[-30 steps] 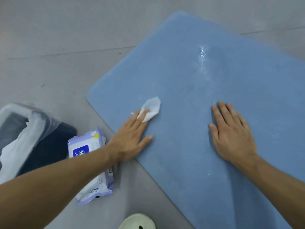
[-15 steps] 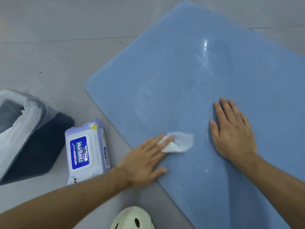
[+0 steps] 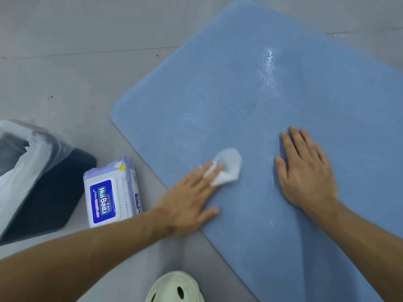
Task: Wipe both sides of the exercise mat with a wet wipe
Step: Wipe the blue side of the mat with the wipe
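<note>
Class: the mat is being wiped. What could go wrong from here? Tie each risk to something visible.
The left hand pins the bunched wet wipe with its fingers only; it may slip free or miss strips.
The mat shines wet near the flat right hand, which could slide.
Wiping runs close to the mat's edge; the wipe may drag onto the floor and pick up dirt.

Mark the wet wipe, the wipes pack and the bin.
wet wipe (image 3: 231, 164), head view, bunched free end.
wipes pack (image 3: 102, 201), head view, blue label on its lid.
bin (image 3: 50, 192), head view, dark side wall.
</note>
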Tool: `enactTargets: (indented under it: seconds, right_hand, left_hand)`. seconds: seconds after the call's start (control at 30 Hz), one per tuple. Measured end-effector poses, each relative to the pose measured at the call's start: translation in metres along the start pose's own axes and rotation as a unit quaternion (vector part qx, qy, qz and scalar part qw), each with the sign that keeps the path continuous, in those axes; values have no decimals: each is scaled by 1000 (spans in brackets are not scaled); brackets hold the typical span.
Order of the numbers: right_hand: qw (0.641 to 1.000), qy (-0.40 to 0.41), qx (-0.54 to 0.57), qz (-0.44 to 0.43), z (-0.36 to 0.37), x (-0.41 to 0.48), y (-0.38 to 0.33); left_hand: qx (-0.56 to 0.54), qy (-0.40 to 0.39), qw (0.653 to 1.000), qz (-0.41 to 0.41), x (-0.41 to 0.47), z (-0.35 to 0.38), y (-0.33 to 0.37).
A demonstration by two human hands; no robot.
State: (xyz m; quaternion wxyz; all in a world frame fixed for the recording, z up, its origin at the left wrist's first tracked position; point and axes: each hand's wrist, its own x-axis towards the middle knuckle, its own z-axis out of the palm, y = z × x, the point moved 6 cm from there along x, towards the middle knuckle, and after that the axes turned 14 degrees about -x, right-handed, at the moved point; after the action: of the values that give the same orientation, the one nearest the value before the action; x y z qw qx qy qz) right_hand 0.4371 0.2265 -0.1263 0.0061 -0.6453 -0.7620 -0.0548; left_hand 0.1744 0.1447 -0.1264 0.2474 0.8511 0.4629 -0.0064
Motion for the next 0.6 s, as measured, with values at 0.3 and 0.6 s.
enactTargets:
  seconds: [0.3, 0.6]
  right_hand:
    - [1000, -4, 9, 2, -2, 0, 0]
    - [1000, -13, 1, 2, 1, 0, -1]
  left_hand:
    - [54, -107, 973, 199, -28, 38, 82]
    - [-57, 85, 982, -159, 17, -52, -104]
